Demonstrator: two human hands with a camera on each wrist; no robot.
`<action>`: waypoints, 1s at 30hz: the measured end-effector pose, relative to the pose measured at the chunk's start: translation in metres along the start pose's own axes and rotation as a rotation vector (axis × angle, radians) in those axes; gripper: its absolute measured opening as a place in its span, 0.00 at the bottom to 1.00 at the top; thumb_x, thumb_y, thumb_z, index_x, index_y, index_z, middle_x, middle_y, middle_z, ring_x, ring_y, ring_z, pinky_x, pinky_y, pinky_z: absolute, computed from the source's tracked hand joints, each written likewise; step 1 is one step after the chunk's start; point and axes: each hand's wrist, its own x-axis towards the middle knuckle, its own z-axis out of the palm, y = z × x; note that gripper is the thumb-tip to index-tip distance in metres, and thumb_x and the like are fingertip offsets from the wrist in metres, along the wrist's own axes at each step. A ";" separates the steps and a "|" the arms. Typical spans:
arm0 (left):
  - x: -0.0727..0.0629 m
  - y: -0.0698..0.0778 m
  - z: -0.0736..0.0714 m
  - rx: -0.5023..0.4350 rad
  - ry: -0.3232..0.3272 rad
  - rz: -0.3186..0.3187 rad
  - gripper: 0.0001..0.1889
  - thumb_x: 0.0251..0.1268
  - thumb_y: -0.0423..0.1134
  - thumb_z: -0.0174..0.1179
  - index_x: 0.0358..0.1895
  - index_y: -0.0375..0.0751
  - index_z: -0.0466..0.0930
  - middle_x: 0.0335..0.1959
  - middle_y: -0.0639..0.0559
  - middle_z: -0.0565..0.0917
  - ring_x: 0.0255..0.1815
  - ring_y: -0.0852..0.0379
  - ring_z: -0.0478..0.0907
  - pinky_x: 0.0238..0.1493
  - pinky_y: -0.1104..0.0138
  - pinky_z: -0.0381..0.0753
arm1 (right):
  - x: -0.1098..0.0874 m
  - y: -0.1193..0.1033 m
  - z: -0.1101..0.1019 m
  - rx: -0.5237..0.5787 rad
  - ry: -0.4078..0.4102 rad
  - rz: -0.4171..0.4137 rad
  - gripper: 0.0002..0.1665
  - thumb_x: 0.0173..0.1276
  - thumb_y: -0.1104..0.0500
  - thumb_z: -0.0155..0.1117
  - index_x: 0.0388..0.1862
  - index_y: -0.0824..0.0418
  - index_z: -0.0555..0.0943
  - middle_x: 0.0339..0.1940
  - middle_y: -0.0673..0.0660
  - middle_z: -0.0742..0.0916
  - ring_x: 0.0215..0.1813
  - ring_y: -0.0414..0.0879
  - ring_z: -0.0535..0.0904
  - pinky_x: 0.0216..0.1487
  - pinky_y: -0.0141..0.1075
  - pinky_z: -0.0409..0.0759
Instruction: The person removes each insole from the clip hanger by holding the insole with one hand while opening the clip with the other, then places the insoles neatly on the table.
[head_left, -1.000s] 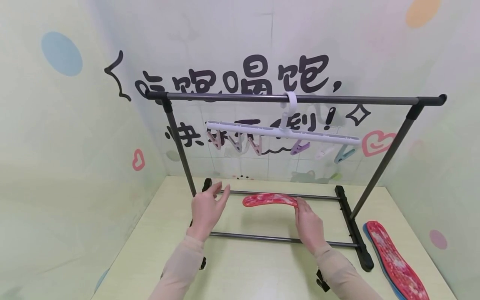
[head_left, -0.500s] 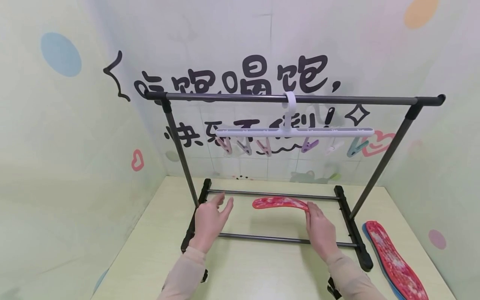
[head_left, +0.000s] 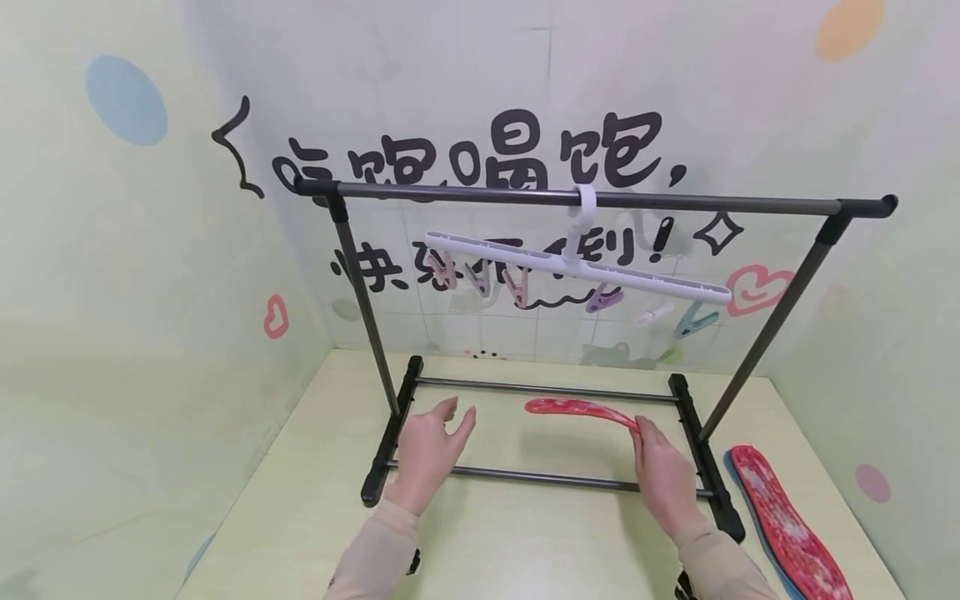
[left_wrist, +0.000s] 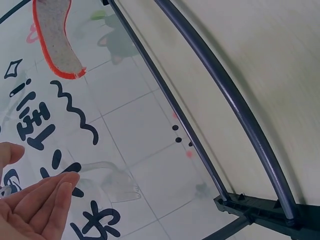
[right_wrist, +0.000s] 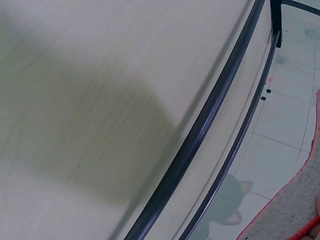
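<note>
A red-patterned insole (head_left: 573,407) is held by one end in my right hand (head_left: 666,475), above the base of the rack. Its free end points left and its grey underside (right_wrist: 295,200) shows in the right wrist view. My left hand (head_left: 429,454) is raised to the left of the insole, apart from it, thumb and fingers spread with nothing between them. In the left wrist view, its fingers (left_wrist: 42,205) are loosely bent and the insole (left_wrist: 56,37) is some way off. Above both hands, a white clip hanger (head_left: 577,268) hangs tilted, its right end lower.
The dark metal rack (head_left: 585,198) stands on the pale table (head_left: 525,550), with low crossbars (head_left: 540,478) near the hands. Pastel clips (head_left: 517,285) dangle from the hanger. Another red insole (head_left: 787,521) lies at the right, over something blue. A printed wall closes the back.
My right hand has moved right and slightly down with the insole. The left hand has shifted a little right and down. The hanger swings: it levelled out, then tilted again.
</note>
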 end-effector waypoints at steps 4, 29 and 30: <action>-0.002 0.002 0.001 -0.018 -0.030 -0.014 0.19 0.65 0.48 0.63 0.46 0.33 0.86 0.35 0.41 0.90 0.03 0.71 0.55 0.11 0.73 0.60 | -0.005 0.007 -0.008 -0.009 0.029 -0.014 0.17 0.65 0.66 0.66 0.51 0.73 0.80 0.46 0.73 0.87 0.43 0.67 0.85 0.32 0.58 0.82; -0.016 0.014 0.015 -0.024 -0.134 -0.015 0.21 0.66 0.49 0.63 0.50 0.34 0.85 0.37 0.41 0.90 0.08 0.73 0.44 0.10 0.73 0.53 | -0.028 0.053 -0.053 -0.114 -0.064 0.224 0.17 0.71 0.66 0.60 0.54 0.74 0.75 0.35 0.75 0.85 0.26 0.65 0.81 0.24 0.56 0.77; -0.017 0.015 0.015 -0.028 -0.138 -0.017 0.21 0.66 0.49 0.63 0.50 0.33 0.85 0.37 0.41 0.90 0.07 0.73 0.46 0.11 0.74 0.55 | -0.030 0.054 -0.054 -0.118 -0.062 0.230 0.17 0.70 0.66 0.60 0.55 0.74 0.75 0.36 0.76 0.85 0.27 0.66 0.81 0.25 0.57 0.78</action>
